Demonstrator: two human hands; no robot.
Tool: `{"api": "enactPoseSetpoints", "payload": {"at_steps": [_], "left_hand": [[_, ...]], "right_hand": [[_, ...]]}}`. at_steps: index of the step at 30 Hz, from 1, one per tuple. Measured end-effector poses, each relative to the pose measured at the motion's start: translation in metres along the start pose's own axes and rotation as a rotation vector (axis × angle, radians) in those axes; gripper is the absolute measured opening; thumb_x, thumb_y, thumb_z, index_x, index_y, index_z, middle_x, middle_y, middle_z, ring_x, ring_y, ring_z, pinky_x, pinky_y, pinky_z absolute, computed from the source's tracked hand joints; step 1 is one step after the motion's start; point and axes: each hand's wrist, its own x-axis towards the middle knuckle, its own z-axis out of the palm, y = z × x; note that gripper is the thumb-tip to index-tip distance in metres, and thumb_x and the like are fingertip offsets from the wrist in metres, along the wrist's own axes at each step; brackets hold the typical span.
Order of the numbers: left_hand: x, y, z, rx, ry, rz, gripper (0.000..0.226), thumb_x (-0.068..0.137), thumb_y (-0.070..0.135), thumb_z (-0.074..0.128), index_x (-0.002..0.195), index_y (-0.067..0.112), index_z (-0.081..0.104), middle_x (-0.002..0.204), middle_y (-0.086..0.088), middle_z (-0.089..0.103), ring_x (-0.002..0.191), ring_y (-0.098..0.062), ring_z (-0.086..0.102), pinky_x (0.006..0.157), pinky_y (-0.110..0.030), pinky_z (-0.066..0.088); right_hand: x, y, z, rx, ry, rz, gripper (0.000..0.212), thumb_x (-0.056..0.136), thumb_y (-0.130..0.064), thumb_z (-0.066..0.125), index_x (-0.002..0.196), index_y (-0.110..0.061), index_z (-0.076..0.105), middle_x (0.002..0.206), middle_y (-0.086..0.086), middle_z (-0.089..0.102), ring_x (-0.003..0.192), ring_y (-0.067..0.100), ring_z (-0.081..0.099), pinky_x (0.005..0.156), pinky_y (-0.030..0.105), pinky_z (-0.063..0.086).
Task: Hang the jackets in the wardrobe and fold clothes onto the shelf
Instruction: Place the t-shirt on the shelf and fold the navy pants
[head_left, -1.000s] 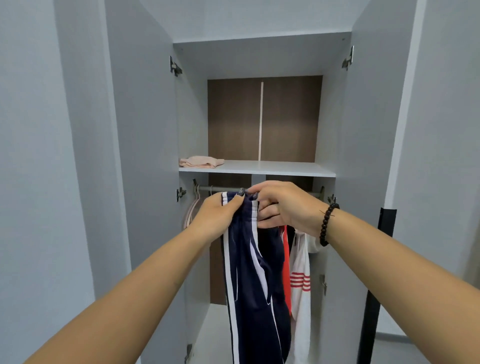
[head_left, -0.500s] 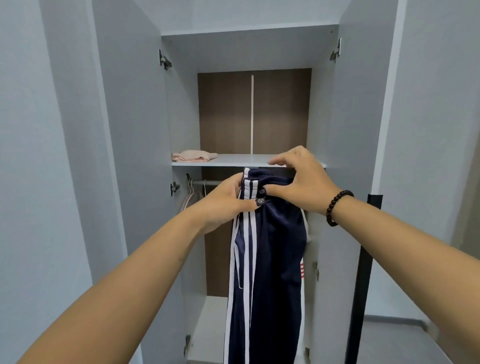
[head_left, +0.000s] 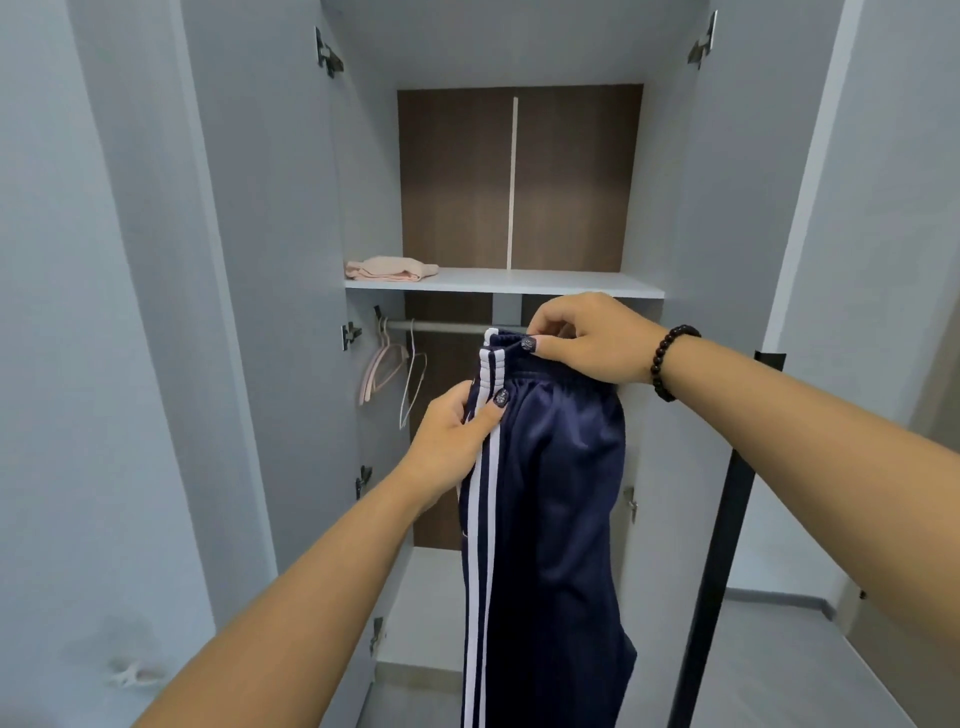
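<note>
Navy track trousers with white side stripes hang lengthwise in front of the open wardrobe. My right hand pinches the waistband at the top, just below the white shelf. My left hand grips the striped left edge a little lower. The trousers hide the clothes hanging behind them on the rail.
A folded pink garment lies at the left end of the shelf. Empty pink and white hangers hang at the rail's left end. Both wardrobe doors stand open, the right one with a black edge strip. Grey floor lies at the lower right.
My left hand has slid down the striped edge while my right hand keeps the waistband near the shelf. The trousers now hang flatter and wider. The view has moved closer to the wardrobe.
</note>
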Motion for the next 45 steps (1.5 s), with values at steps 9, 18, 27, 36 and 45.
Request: {"api": "enactPoseSetpoints", "payload": {"at_steps": [9, 18, 27, 36, 45], "left_hand": [[0.006, -0.016, -0.014, -0.083, 0.078, 0.018, 0.022, 0.094, 0.023, 0.063, 0.113, 0.012, 0.063, 0.108, -0.008, 0.071, 0.101, -0.025, 0.067, 0.088, -0.038, 0.056], [-0.047, -0.122, 0.002, -0.2, -0.029, -0.4, 0.021, 0.09, 0.027, 0.069, 0.11, 0.024, 0.066, 0.106, 0.006, 0.073, 0.096, -0.011, 0.07, 0.082, -0.026, 0.056], [-0.08, -0.19, -0.001, -0.005, -0.146, -0.652, 0.011, 0.093, 0.025, 0.065, 0.102, 0.021, 0.07, 0.103, 0.0, 0.073, 0.098, -0.019, 0.069, 0.089, -0.03, 0.054], [-0.043, -0.149, 0.018, 0.056, -0.119, -0.472, 0.015, 0.089, 0.0, 0.053, 0.08, 0.0, 0.064, 0.078, -0.006, 0.062, 0.073, -0.016, 0.056, 0.065, -0.026, 0.047], [-0.028, -0.103, 0.007, 0.19, -0.229, -0.379, 0.018, 0.096, 0.006, 0.053, 0.089, -0.006, 0.064, 0.079, -0.005, 0.062, 0.07, -0.013, 0.051, 0.058, -0.013, 0.043]], "right_hand": [[0.016, -0.011, 0.035, -0.075, 0.021, -0.046, 0.03, 0.095, -0.033, 0.055, 0.102, -0.005, 0.062, 0.093, 0.007, 0.063, 0.083, 0.019, 0.054, 0.07, 0.027, 0.038], [0.018, 0.014, 0.045, -0.015, 0.066, -0.037, 0.024, 0.094, -0.032, 0.056, 0.1, -0.009, 0.063, 0.095, 0.009, 0.064, 0.087, 0.026, 0.058, 0.079, 0.037, 0.046], [-0.001, 0.056, 0.0, 0.034, 0.293, 0.095, 0.025, 0.094, -0.034, 0.057, 0.089, -0.01, 0.058, 0.078, 0.002, 0.055, 0.069, 0.017, 0.05, 0.061, 0.021, 0.041], [-0.026, 0.041, 0.039, -0.069, -0.38, -0.006, 0.028, 0.089, -0.035, 0.063, 0.101, -0.01, 0.065, 0.1, 0.005, 0.063, 0.092, 0.019, 0.058, 0.082, 0.027, 0.047], [-0.02, 0.035, 0.087, 0.009, -0.342, 0.047, 0.039, 0.093, -0.041, 0.054, 0.09, -0.002, 0.058, 0.085, 0.009, 0.059, 0.076, 0.022, 0.052, 0.075, 0.036, 0.045]]}}
